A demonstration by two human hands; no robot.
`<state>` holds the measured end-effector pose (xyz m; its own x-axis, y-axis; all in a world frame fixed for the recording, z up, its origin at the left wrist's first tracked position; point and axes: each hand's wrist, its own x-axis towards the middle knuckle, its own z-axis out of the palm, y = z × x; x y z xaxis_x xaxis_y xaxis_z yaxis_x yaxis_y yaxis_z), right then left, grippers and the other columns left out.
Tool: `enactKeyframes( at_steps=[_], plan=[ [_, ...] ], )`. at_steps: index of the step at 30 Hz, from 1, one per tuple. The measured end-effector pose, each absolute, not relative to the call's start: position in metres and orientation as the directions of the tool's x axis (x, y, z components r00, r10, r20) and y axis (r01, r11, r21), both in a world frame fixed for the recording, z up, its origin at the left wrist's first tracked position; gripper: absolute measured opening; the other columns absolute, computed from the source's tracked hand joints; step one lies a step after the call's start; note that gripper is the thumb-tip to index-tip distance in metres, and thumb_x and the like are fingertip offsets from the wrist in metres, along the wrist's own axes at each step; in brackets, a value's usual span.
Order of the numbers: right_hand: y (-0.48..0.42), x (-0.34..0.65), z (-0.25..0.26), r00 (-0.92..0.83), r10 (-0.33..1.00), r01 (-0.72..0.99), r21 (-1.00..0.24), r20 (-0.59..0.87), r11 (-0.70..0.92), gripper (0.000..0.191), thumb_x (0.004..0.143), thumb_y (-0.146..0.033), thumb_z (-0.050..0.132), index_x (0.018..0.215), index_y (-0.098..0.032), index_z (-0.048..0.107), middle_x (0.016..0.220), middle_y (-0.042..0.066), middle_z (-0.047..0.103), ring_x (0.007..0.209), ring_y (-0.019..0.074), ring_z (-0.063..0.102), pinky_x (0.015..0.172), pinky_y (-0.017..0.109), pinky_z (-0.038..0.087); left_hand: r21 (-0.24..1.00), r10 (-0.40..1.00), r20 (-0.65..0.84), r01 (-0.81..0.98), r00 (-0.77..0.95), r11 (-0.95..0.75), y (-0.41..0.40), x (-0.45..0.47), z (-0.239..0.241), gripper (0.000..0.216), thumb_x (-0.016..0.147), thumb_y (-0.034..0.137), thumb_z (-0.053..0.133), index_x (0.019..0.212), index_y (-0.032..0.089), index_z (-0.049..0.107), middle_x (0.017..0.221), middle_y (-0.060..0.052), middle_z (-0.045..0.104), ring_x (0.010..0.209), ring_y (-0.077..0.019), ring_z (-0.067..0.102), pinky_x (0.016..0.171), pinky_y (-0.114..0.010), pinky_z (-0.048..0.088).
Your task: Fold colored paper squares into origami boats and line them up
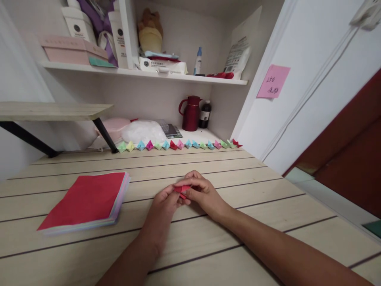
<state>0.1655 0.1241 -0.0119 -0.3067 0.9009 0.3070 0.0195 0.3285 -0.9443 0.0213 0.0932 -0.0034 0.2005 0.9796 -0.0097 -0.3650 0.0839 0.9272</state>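
Between my two hands is a small piece of folded red paper (182, 190), partly covered by the fingers. My left hand (166, 198) pinches its left side with thumb and fingers. From the right, my right hand (204, 193) grips the same paper, its index finger lying across the top and its thumb in front. Both hands are closed and held just over the wooden tabletop (238, 246). Left of them lies a stack of square coloured paper with a red sheet (86, 198) on top.
A row of small folded paper boats (166, 145) in several colours lines the table's back edge. Behind it stand a dark red jug (191, 114) and a dark bottle (205, 114). A small raised shelf (53, 111) on black legs stands at the left. A pink note (273, 81) hangs on the right.
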Motion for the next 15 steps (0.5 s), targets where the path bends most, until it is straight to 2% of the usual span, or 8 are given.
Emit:
enactKeyframes(
  at_steps=[2,6,10,13,15],
  plan=[
    [0.126,0.165,-0.014,-0.287,0.916,-0.035,-0.958,0.281,0.284,0.02,0.078,-0.021,0.067,0.093,-0.03,0.077,0.097,0.003,0.049,0.089,0.0161,0.054,0.078,0.029,0.051,0.927,0.977,-0.012,-0.365,0.213,0.09,0.094,0.02,-0.003,0.025,0.078,0.03,0.062,0.095,0.015,0.071,0.09,-0.007,0.072,0.077,-0.0162,0.063,0.083,-0.032,0.049],
    [0.13,0.166,-0.013,-0.216,0.946,-0.049,-0.97,0.243,0.238,0.019,0.073,-0.015,0.066,0.08,-0.027,0.079,0.091,0.002,0.055,0.092,0.0176,0.055,0.092,0.033,0.045,0.927,0.957,-0.007,-0.357,0.29,0.115,0.097,0.018,-0.003,0.026,0.071,0.025,0.066,0.094,0.015,0.072,0.094,-0.008,0.072,0.084,-0.0193,0.065,0.09,-0.035,0.048],
    [0.129,0.166,-0.01,-0.222,0.946,-0.047,-0.972,0.235,0.23,0.016,0.073,-0.015,0.065,0.075,-0.025,0.078,0.087,0.002,0.055,0.089,0.0171,0.055,0.089,0.033,0.044,0.944,0.964,-0.023,-0.312,0.266,0.109,0.099,0.018,-0.008,0.031,0.078,0.034,0.066,0.102,0.015,0.07,0.103,-0.009,0.071,0.086,-0.0178,0.065,0.094,-0.035,0.046],
    [0.127,0.166,-0.009,-0.262,0.932,-0.028,-0.967,0.251,0.253,0.015,0.076,-0.017,0.065,0.082,-0.024,0.077,0.088,0.002,0.057,0.089,0.0169,0.055,0.088,0.032,0.043,0.96,0.978,-0.051,-0.26,0.201,0.103,0.102,0.018,-0.012,0.029,0.077,0.032,0.069,0.101,0.016,0.07,0.1,-0.008,0.072,0.081,-0.0146,0.064,0.089,-0.031,0.047],
    [0.126,0.168,-0.009,-0.298,0.929,-0.045,-0.975,0.221,0.218,0.023,0.078,-0.018,0.065,0.097,-0.025,0.075,0.09,0.001,0.058,0.087,0.0157,0.056,0.084,0.031,0.045,0.964,0.981,-0.05,-0.249,0.187,0.097,0.103,0.017,-0.014,0.026,0.077,0.032,0.07,0.097,0.015,0.07,0.096,-0.007,0.072,0.079,-0.0143,0.064,0.087,-0.03,0.048]
  ],
)
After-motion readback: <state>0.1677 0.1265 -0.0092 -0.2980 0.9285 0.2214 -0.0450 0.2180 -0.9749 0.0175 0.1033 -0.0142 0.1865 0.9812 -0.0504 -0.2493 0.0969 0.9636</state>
